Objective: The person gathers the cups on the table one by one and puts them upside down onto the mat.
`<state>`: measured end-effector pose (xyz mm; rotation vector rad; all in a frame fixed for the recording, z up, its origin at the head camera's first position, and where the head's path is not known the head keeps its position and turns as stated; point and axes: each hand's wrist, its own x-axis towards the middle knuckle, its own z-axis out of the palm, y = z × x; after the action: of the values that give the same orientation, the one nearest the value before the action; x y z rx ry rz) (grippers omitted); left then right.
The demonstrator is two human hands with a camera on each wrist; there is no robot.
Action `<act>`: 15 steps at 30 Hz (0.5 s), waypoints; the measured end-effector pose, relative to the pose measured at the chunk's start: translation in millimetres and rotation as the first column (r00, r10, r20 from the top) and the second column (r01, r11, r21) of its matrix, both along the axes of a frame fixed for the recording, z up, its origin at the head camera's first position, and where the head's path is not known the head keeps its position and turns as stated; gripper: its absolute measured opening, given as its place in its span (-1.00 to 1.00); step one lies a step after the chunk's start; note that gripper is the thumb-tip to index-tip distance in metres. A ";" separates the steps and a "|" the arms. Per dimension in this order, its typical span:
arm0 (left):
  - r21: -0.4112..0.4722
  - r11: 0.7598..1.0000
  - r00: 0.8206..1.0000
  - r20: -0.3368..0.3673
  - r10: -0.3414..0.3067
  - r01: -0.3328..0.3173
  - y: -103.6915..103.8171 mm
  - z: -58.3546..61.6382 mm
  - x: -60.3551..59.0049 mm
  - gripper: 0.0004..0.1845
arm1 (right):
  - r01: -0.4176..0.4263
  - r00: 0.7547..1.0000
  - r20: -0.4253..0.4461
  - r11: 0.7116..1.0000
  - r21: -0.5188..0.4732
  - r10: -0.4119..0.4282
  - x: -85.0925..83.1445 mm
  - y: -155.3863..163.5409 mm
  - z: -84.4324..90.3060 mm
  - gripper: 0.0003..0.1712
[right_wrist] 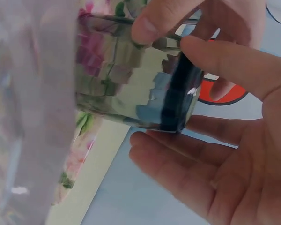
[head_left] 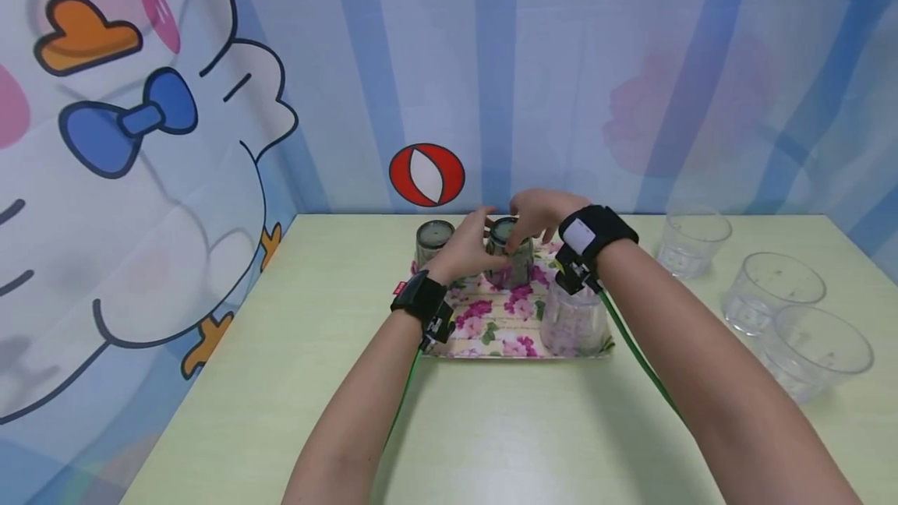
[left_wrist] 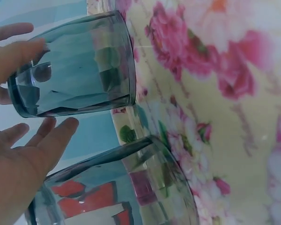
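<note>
A grey-green tinted glass stands upside down on the flowered tray, with both hands about it. My right hand comes over from the right; its thumb and fingers hold the raised base of that glass. My left hand is at the other side, fingers spread and relaxed. In the left wrist view its fingertips lie right at the side of the tinted glass. A second tinted glass stands upside down to the left, partly hidden behind the left hand.
A clear cup stands inverted at the tray's front right, under the right wrist. Several clear cups, among them a rear one and a front one, stand upright on the table at right. A printed curtain hangs behind.
</note>
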<state>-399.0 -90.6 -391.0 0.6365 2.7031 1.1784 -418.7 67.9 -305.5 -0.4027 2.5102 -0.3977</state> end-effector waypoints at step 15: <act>0.091 0.995 0.993 -0.107 0.038 -0.028 -6.3 21.6 27.0 -0.05 | -0.108 0.968 -0.228 0.994 -0.025 0.099 16.6 19.6 13.3 -0.27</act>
<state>-372.1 -97.0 -369.4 0.6902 2.7731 1.3166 -402.2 87.5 -292.2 -0.6229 2.6908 -0.3757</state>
